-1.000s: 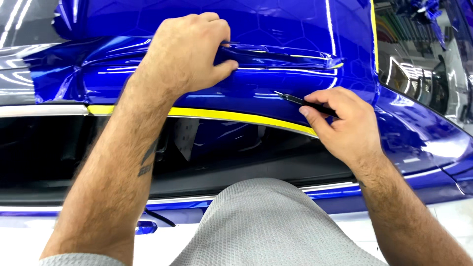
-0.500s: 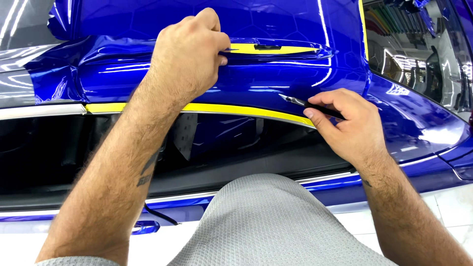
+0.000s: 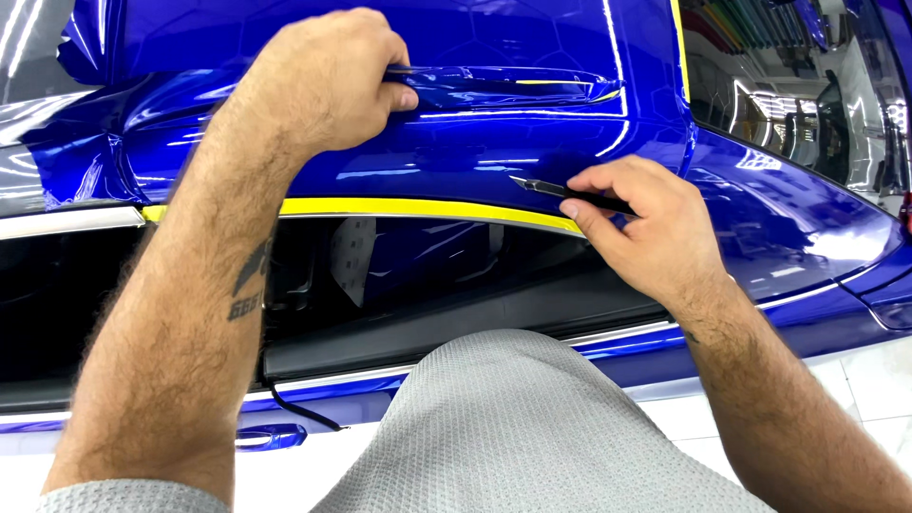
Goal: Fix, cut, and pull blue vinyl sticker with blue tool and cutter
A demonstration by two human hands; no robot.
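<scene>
l hand (image 3: 323, 85) pinches the loose blue film (image 3: 494, 85) up on the car body, fingers clamped on its edge. r hand (image 3: 655, 228) closed round a thin knife (image 3: 560, 190), tip on film just above the yellow strip (image 3: 418, 206) by the window edge. imo keep film taut w/ l hand, blade shallow, light pressure, follow strip line, don't dig into the panel under it.

Grey waffle-knit knee (image 3: 532, 427), white floor (image 3: 874, 380)
</scene>
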